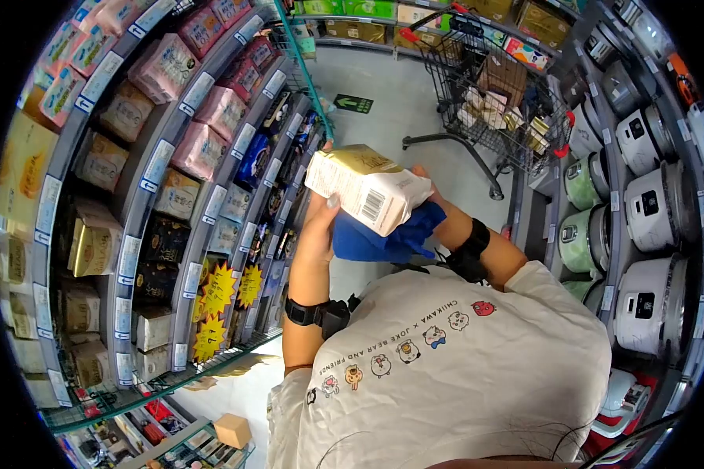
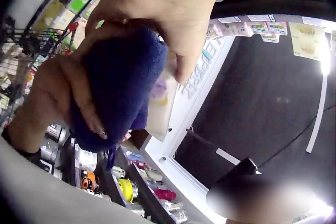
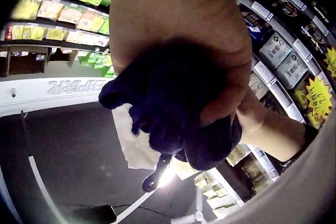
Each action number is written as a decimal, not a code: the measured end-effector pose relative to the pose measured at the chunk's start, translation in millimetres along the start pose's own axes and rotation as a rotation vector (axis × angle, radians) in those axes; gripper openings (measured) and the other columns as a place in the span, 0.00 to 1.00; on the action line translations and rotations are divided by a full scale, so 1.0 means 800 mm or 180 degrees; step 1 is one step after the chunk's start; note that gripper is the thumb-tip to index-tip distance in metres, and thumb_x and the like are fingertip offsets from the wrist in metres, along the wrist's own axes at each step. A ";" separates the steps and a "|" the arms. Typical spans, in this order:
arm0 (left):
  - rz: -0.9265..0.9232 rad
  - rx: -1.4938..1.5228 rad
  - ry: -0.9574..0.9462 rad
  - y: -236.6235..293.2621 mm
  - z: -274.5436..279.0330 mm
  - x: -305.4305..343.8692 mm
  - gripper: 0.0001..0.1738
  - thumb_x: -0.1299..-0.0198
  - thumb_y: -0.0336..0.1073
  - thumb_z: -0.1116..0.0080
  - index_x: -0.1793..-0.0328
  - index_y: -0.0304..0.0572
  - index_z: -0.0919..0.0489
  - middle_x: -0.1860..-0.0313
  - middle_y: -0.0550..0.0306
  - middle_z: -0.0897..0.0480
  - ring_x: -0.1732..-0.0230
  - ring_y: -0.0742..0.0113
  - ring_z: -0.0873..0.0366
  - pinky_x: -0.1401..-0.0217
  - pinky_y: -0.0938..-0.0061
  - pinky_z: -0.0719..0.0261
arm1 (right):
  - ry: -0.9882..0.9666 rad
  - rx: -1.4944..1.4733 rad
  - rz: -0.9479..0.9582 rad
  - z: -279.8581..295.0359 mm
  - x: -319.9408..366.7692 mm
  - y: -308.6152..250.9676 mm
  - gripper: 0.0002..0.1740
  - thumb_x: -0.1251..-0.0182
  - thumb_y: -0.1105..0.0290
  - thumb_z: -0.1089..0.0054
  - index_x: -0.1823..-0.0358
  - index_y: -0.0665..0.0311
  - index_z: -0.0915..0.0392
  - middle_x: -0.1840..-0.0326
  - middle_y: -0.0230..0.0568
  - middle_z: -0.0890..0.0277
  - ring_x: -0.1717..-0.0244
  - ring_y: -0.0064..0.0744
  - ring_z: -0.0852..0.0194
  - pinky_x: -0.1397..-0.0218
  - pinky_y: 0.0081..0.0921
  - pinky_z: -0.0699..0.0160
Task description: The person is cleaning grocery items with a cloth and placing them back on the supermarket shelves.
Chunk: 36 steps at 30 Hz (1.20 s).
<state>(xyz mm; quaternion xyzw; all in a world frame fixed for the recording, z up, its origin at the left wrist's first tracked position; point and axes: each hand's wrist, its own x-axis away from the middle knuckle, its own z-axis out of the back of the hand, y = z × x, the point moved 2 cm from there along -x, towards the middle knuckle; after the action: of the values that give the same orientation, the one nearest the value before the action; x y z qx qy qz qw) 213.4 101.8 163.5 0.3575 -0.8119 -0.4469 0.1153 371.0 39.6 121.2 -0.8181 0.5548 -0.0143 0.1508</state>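
A white and gold package (image 1: 368,187) with a barcode is held up in front of the chest. My left hand (image 1: 321,215) grips its left side, thumb on the printed face. My right hand (image 1: 434,195) is at its right side and holds a bunched blue cloth (image 1: 383,238) against the underside. In the left wrist view the dark blue cloth (image 2: 123,85) lies in the curled fingers of the right hand (image 2: 63,85), beside the left hand (image 2: 168,11). The right wrist view shows the cloth (image 3: 168,98) under the right hand (image 3: 181,19), with the pale package (image 3: 134,140) behind.
Shelves of packaged tissues (image 1: 164,66) rise on the left. Rice cookers (image 1: 649,207) line the shelf on the right. A shopping cart (image 1: 485,94) holding boxes and packs stands ahead on the right. A cardboard box (image 1: 232,431) is at the lower left.
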 end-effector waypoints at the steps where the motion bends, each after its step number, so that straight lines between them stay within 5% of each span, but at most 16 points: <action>1: -0.0039 0.0139 0.0026 -0.001 -0.002 -0.001 0.48 0.46 0.47 0.42 0.24 0.38 0.54 0.30 0.47 0.39 0.29 0.57 0.43 0.28 0.69 0.48 | -0.0107 0.0019 -0.0014 0.008 0.001 0.003 0.25 0.30 0.54 0.59 0.43 0.67 0.31 0.45 0.45 0.26 0.47 0.30 0.26 0.40 0.28 0.29; 4: -0.0274 -0.0107 0.0151 0.002 -0.001 0.001 0.45 0.46 0.48 0.41 0.26 0.37 0.47 0.33 0.49 0.34 0.33 0.59 0.36 0.30 0.68 0.42 | -0.0090 0.0087 0.0062 0.027 0.002 0.008 0.21 0.28 0.60 0.61 0.43 0.67 0.31 0.45 0.42 0.26 0.48 0.28 0.26 0.40 0.26 0.29; 9: -0.0269 -0.0260 0.0151 0.011 -0.007 0.010 0.46 0.47 0.42 0.42 0.25 0.36 0.51 0.33 0.46 0.36 0.33 0.58 0.38 0.31 0.69 0.43 | 0.0564 0.0817 0.0283 0.039 0.008 0.016 0.15 0.32 0.70 0.51 0.46 0.63 0.31 0.47 0.38 0.25 0.48 0.24 0.27 0.41 0.24 0.29; 17: -0.0331 -0.0267 0.0381 0.013 0.006 0.026 0.45 0.47 0.42 0.42 0.25 0.39 0.50 0.34 0.47 0.36 0.33 0.58 0.38 0.31 0.68 0.43 | 0.1233 0.1635 0.0463 0.066 0.009 0.031 0.23 0.41 0.72 0.36 0.45 0.62 0.33 0.45 0.39 0.28 0.44 0.24 0.31 0.38 0.27 0.33; 20: -0.0437 -0.0491 0.0533 0.017 0.018 0.038 0.45 0.48 0.42 0.42 0.25 0.40 0.50 0.33 0.48 0.37 0.32 0.58 0.40 0.30 0.67 0.45 | 0.0838 0.2042 0.0313 0.047 0.002 0.038 0.27 0.43 0.71 0.34 0.42 0.62 0.34 0.42 0.40 0.29 0.42 0.26 0.33 0.37 0.28 0.34; 22: -0.0480 -0.0388 0.0570 0.021 0.025 0.050 0.47 0.49 0.42 0.41 0.25 0.41 0.51 0.33 0.48 0.38 0.31 0.58 0.42 0.29 0.68 0.47 | 0.0048 0.2789 0.0429 0.009 -0.004 0.044 0.30 0.43 0.72 0.34 0.39 0.62 0.35 0.40 0.41 0.30 0.40 0.26 0.34 0.37 0.28 0.35; 28: -0.0543 -0.0236 0.0698 0.032 0.049 0.096 0.50 0.52 0.43 0.39 0.25 0.41 0.52 0.31 0.49 0.40 0.29 0.58 0.44 0.28 0.68 0.48 | 0.0704 0.0719 -0.0307 0.008 -0.010 0.087 0.28 0.29 0.53 0.54 0.35 0.64 0.36 0.41 0.41 0.28 0.42 0.27 0.29 0.37 0.28 0.33; 31: -0.0552 -0.0315 0.0789 0.036 0.067 0.124 0.52 0.53 0.44 0.38 0.24 0.42 0.53 0.29 0.49 0.41 0.28 0.58 0.45 0.27 0.67 0.49 | 0.1067 0.1107 -0.0623 0.015 -0.009 0.117 0.31 0.27 0.47 0.65 0.35 0.64 0.37 0.41 0.41 0.28 0.44 0.29 0.27 0.37 0.28 0.31; 36: -0.0538 -0.0256 0.0722 0.032 0.086 0.163 0.48 0.47 0.43 0.42 0.23 0.43 0.54 0.29 0.49 0.42 0.29 0.58 0.44 0.28 0.67 0.47 | 0.1319 0.2203 -0.0397 -0.031 -0.001 0.177 0.29 0.27 0.50 0.61 0.35 0.63 0.37 0.42 0.41 0.27 0.44 0.29 0.27 0.39 0.28 0.29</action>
<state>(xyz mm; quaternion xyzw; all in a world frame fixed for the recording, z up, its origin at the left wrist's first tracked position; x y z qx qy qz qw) 72.5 66.1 127.6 0.4679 -0.7421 -0.4439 0.1825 237.8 -13.4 107.5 -0.7309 0.4853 -0.3737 0.3010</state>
